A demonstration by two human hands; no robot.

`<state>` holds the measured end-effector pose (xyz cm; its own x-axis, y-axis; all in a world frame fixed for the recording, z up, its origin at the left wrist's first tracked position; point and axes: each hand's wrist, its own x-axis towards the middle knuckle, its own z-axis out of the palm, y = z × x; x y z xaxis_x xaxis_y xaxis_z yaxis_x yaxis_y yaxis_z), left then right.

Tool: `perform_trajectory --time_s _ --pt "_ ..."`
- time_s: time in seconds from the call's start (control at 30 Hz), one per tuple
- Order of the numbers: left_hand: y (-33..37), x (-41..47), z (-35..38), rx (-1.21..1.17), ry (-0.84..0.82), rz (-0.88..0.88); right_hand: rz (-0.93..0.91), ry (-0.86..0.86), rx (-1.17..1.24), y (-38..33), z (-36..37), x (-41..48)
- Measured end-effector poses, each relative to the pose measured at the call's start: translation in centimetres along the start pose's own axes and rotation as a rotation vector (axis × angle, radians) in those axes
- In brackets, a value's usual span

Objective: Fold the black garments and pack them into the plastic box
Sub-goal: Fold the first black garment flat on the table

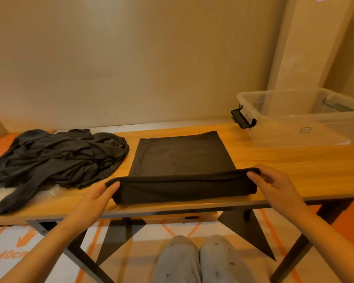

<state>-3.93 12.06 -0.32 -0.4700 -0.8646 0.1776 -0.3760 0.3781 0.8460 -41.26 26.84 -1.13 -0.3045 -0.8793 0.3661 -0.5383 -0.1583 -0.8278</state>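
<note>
A black garment (180, 156) lies flat in the middle of the wooden table (294, 166), its near edge lifted off the top. My left hand (99, 196) pinches the left corner of that raised edge. My right hand (272, 184) pinches the right corner. The cloth hangs taut between both hands above the table's front edge. A heap of crumpled black garments (57, 158) sits at the left, one strip trailing toward the front. The clear plastic box (307, 119) stands open at the back right, with nothing visible inside.
The box has a black latch handle (243, 118) on its left end. Crinkled clear plastic (49, 190) shows under the heap. A wall rises right behind the table. My legs and the table's dark frame are below the front edge.
</note>
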Motion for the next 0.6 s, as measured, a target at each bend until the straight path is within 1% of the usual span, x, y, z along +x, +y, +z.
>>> perform_trajectory --time_s 0.1,0.17,0.27,0.33,0.4,0.47,0.53,0.6 --pt "0.3 2.5 -0.7 -0.025 0.02 0.016 -0.001 0.035 0.085 -0.9 0.1 2.3" --pt "1.0 5.2 -0.9 -0.07 0.037 0.007 0.018 0.095 0.132 -1.0 0.2 5.4" --pt "1.9 11.4 -1.3 -0.152 0.045 -0.077 0.023 0.158 0.14 -1.2 1.6 11.9" --pt "1.6 16.4 -1.2 -0.141 0.028 -0.173 0.094 0.21 0.12 -0.1 3.1 16.3" --pt "0.2 20.8 -0.5 -0.117 -0.004 -0.29 0.223 0.204 0.022 2.8 4.5 20.1" --pt "-2.9 23.9 0.5 0.02 -0.045 -0.373 0.346 0.123 -0.17 6.8 5.8 22.7" --pt "-5.4 25.4 1.4 0.186 -0.013 -0.392 0.439 0.087 -0.326 9.4 6.3 23.9" --pt "-6.6 25.8 1.9 0.312 0.056 -0.361 0.442 0.082 -0.432 10.5 6.4 24.7"
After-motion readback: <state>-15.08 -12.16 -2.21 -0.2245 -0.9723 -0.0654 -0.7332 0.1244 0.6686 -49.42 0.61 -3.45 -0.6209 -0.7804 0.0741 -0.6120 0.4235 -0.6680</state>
